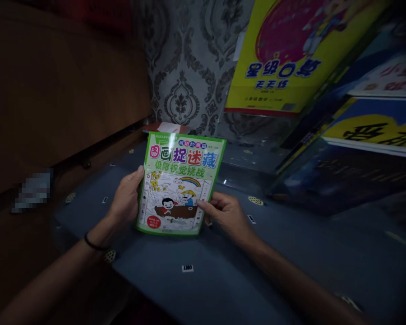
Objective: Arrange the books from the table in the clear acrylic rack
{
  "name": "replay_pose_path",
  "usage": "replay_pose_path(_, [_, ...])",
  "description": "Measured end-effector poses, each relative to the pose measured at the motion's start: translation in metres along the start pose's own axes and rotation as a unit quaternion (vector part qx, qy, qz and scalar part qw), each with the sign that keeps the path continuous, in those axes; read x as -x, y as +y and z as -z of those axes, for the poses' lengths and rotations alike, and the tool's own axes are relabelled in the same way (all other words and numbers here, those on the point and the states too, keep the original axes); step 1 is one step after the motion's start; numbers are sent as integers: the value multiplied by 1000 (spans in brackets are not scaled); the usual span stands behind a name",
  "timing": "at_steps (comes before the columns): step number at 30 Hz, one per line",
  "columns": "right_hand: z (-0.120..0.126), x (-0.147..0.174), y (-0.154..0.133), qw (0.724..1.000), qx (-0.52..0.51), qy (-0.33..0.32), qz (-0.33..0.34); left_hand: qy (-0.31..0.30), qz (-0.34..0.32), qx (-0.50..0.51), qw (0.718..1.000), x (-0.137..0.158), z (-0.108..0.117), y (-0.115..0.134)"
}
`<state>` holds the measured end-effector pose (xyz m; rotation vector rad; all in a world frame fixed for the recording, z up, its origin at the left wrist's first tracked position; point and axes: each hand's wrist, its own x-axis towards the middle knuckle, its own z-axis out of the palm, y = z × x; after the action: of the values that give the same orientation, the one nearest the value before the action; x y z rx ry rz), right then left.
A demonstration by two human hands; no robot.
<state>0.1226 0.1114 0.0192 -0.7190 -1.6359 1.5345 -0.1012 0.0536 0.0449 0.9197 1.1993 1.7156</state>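
Note:
A green-bordered picture book (179, 185) with colourful Chinese lettering faces me, tilted upright above a grey-blue surface. On its cover are a rainbow and two cartoon figures in a brown boat. My left hand (125, 192) grips the book's left edge, with the thumb along the side and the other fingers partly behind it. At the lower right edge my right hand (228, 214) pinches the book, thumb on the front cover and fingers mostly hidden behind. A dark band circles my left wrist.
The grey-blue patterned surface (189, 289) spreads beneath the book. To the right, a large yellow workbook (270, 85) and more books (368, 167) stand in a rack. A brown wooden panel (67, 90) rises at the left; patterned wallpaper (182, 97) covers the back.

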Motion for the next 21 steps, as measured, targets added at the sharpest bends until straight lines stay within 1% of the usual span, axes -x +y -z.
replay_pose_path(3, [-6,8,-4,998,-15,-17,-54,17,22,16,999,-7,7,-12])
replay_pose_path(5, [-10,14,0,995,-39,-22,-93,22,38,-11,999,-11,13,-22])
replay_pose_path(7, [-12,20,7,988,-62,-25,-140,11,55,-76,996,-15,20,-32])
replay_pose_path(8, [-12,22,10,984,-66,-27,-164,-4,55,-124,991,-16,23,-36])
replay_pose_path(10, [-11,26,14,975,-57,-40,-209,-46,20,-245,968,-19,30,-43])
replay_pose_path(11, [-9,27,15,971,-47,-51,-228,-70,-13,-310,948,-20,33,-45])
replay_pose_path(12, [-7,27,15,967,-35,-64,-245,-91,-53,-378,920,-20,36,-46])
replay_pose_path(14, [0,25,13,957,-6,-92,-274,-121,-132,-502,846,-20,39,-47])
replay_pose_path(15, [4,24,12,953,15,-101,-285,-133,-160,-550,808,-19,40,-47])
replay_pose_path(16, [9,23,11,950,40,-104,-290,-146,-178,-588,775,-19,40,-47])
replay_pose_path(17, [12,22,10,950,72,-104,-287,-158,-188,-614,750,-19,40,-47])
replay_pose_path(18, [16,21,10,951,110,-97,-272,-171,-194,-629,733,-20,40,-47])
replay_pose_path(19, [18,22,10,954,153,-86,-244,-185,-200,-636,722,-22,39,-48])
replay_pose_path(21, [20,24,10,954,246,-54,-160,-204,-213,-644,706,-29,38,-50])
